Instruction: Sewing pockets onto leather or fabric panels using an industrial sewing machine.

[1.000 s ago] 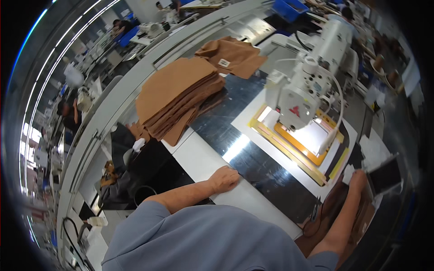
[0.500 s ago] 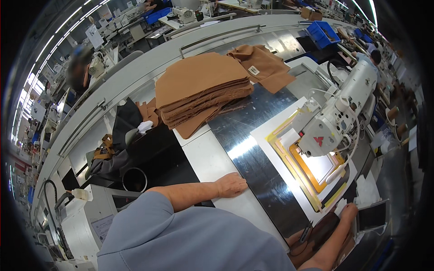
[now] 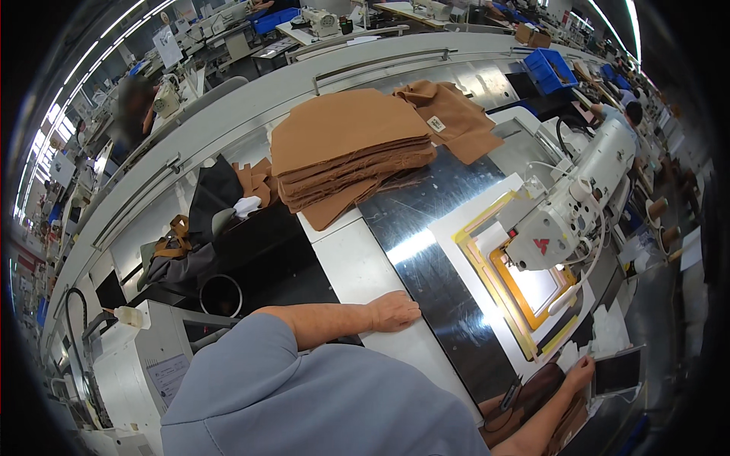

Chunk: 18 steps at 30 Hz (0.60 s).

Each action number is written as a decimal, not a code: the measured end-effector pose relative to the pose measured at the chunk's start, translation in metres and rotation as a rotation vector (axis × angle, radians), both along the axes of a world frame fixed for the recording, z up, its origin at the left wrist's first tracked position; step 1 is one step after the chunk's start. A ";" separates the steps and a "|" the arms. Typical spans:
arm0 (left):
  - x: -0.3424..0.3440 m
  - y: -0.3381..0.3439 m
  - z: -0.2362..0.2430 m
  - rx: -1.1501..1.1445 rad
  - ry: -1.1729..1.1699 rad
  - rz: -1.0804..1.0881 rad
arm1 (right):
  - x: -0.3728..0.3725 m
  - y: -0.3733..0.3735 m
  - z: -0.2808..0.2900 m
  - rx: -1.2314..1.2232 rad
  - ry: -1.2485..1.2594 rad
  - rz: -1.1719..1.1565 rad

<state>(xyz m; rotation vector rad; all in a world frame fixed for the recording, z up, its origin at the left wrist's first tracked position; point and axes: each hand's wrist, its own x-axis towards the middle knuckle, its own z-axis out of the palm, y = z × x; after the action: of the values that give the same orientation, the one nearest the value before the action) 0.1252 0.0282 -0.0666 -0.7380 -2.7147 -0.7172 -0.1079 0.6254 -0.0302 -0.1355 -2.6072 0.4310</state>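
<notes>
Dark-screened panel (image 3: 620,372) just right of the right hand (image 3: 582,372), hands well apart.
Mostly the head view has swung; the left hand (image 3: 395,311) still rests, loosely curled, on the white table strip (image 3: 356,254). Whether the right grips anything, I cannot tell. Beyond the left hand, the brown fabric stack (image 3: 346,137) stays put, so the work seems paused.

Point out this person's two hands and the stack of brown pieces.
Left hand (image 3: 393,311): head view, back of the hand.
Right hand (image 3: 581,372): head view, middle of the hand.
Stack of brown pieces (image 3: 350,131): head view, top piece.
</notes>
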 end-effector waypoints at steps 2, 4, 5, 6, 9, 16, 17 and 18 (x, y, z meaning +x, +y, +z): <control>-0.001 0.001 0.000 0.002 -0.026 -0.017 | 0.020 -0.006 0.000 -0.009 0.148 0.007; 0.001 0.000 -0.001 -0.009 -0.024 -0.002 | 0.036 -0.044 0.003 -0.044 0.158 0.055; 0.005 -0.001 -0.002 -0.021 -0.024 0.013 | 0.048 -0.081 0.013 -0.082 0.166 0.102; 0.008 0.002 0.002 -0.016 -0.021 0.026 | 0.066 -0.117 0.032 -0.034 0.054 0.146; 0.002 0.033 0.020 0.345 -0.139 0.107 | 0.126 -0.203 0.042 -0.236 0.003 0.430; -0.034 0.088 0.064 0.744 -0.867 0.077 | 0.211 -0.329 0.038 -0.544 -0.170 0.695; -0.033 0.084 0.074 0.618 -0.955 0.086 | 0.215 -0.333 0.040 -0.539 -0.170 0.691; -0.031 0.083 0.070 0.620 -0.955 0.079 | 0.218 -0.336 0.042 -0.549 -0.211 0.700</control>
<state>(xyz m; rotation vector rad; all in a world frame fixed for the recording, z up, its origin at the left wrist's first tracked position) 0.0938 0.1112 0.0035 -0.1187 -2.8769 -2.1923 0.1098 0.2899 0.0117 0.5985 -2.6002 1.4335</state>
